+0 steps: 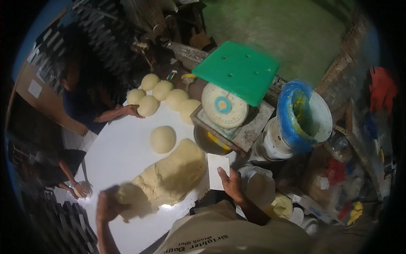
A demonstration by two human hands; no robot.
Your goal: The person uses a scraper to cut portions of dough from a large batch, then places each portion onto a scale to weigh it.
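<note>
On white table [122,156] (dim room), dough mass [173,173]

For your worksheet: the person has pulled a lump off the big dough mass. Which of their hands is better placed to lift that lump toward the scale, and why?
Probably the left. The left hand already grips the dough lump at the end of the big dough mass. The right hand is occupied holding a white scraper.

Pale yellow dough mass [169,175] and cream dough balls [163,139] on a white table [118,152], centre frame; upper right, a green-topped scale [235,70] with white dial, beside a white bucket [296,127] lined in blue.
</note>
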